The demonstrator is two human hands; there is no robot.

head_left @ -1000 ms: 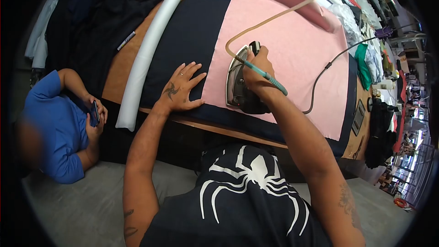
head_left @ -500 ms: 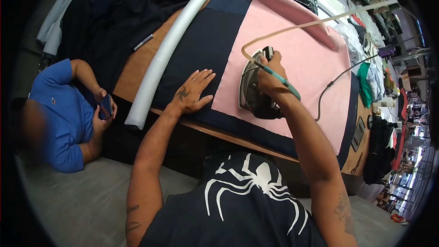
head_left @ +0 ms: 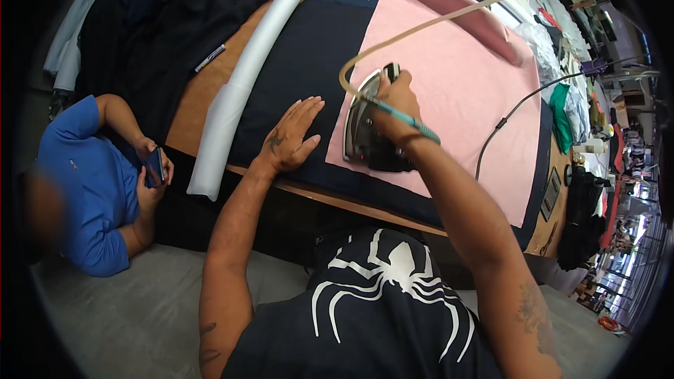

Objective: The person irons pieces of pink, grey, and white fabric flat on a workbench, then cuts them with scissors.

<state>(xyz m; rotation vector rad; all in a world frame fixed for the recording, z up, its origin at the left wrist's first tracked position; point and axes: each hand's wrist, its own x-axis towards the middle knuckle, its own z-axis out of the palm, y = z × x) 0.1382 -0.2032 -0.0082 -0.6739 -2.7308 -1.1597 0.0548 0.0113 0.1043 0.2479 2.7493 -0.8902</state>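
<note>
My right hand (head_left: 398,109) is wrapped round the handle of a steam iron (head_left: 364,133), which rests on the left part of a pink cloth (head_left: 463,112). A pale hose with a teal sleeve (head_left: 411,121) runs from the iron past my wrist. Under the pink cloth lies a dark navy cloth (head_left: 302,49). My left hand (head_left: 291,137) lies palm down on the navy cloth, left of the iron, fingers stretched out and holding nothing. The far edge of the pink cloth is rolled or folded over.
A white roll (head_left: 242,81) lies along the left of the cloth, with a marker (head_left: 209,58) beyond it. A person in a blue shirt (head_left: 91,175) holds a phone at the left. A black cable (head_left: 500,123) crosses the pink cloth; garments (head_left: 559,118) pile at the right.
The iron and my right hand have moved left across the pink cloth, towards my left hand. The hose and cable have shifted with it. The camera view has shifted slightly.
</note>
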